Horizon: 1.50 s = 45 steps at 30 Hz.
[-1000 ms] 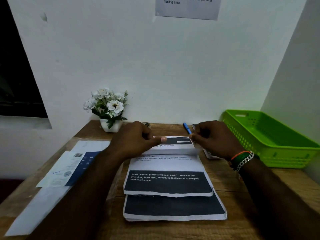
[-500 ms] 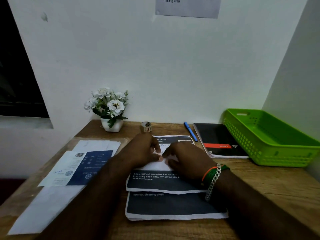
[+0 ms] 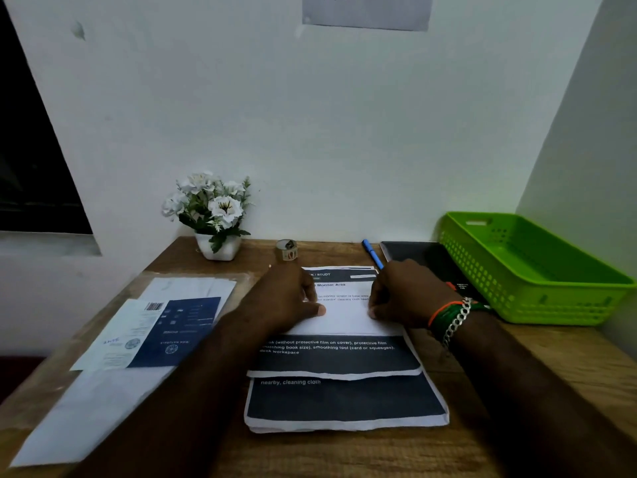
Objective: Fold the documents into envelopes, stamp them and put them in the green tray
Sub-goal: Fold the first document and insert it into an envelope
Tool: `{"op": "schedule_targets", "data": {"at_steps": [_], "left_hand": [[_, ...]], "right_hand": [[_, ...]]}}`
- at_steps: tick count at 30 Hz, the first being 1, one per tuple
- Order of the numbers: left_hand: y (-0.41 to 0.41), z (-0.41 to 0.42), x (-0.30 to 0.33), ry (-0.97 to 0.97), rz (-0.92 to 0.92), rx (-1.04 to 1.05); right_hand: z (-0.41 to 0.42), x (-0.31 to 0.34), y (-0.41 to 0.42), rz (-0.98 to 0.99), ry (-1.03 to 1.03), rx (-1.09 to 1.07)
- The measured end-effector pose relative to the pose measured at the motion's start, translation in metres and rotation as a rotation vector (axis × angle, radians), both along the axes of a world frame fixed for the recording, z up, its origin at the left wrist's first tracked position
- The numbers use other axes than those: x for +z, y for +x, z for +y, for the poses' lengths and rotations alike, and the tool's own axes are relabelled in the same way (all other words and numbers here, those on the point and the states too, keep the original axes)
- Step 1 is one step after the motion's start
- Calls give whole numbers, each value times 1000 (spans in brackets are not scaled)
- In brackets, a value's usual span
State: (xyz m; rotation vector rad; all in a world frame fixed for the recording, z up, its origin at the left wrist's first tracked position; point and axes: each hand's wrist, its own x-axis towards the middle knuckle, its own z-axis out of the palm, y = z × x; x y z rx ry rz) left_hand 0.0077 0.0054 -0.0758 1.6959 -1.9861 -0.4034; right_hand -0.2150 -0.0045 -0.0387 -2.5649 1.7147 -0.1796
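On the bench, near the green tray (image 3: 537, 270), both hands press the folded top document (image 3: 344, 315), the left hand (image 3: 286, 298) with thumb flat, the right hand (image 3: 406, 294) with curled fingers on its edge, so I judge they should slide outward firmly for a sharp crease.

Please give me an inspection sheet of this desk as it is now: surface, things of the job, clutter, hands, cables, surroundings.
Surface: wooden desk, in a wall corner.
Job's things: folded document on the paper stack; envelopes lying left; green tray at right, nothing seen inside.
Clutter: flower pot, tape roll, blue pen, black notebook.
Hands: left hand and right hand press the fold.
Cables: nothing seen.
Surroundings: white wall, paper notice, dark window.
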Motion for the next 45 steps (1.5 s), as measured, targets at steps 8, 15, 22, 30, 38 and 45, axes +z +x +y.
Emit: {"op": "schedule_targets", "data": {"at_steps": [8, 15, 22, 30, 38, 45], "left_hand": [[-18, 8, -1, 53, -2, 11], [28, 10, 17, 39, -105, 239], [-9, 7, -4, 40, -295, 84], [-3, 2, -3, -60, -262, 92], [-2, 2, -8, 23, -197, 76], [-3, 3, -8, 37, -127, 83]], "right_hand": [[0, 1, -1, 0, 2, -45], [-2, 2, -4, -4, -2, -68], [-1, 1, -3, 5, -3, -73], [-5, -16, 4, -130, -90, 15], [-15, -29, 5, -201, -9, 115], [-16, -30, 4, -181, 14, 101]]}}
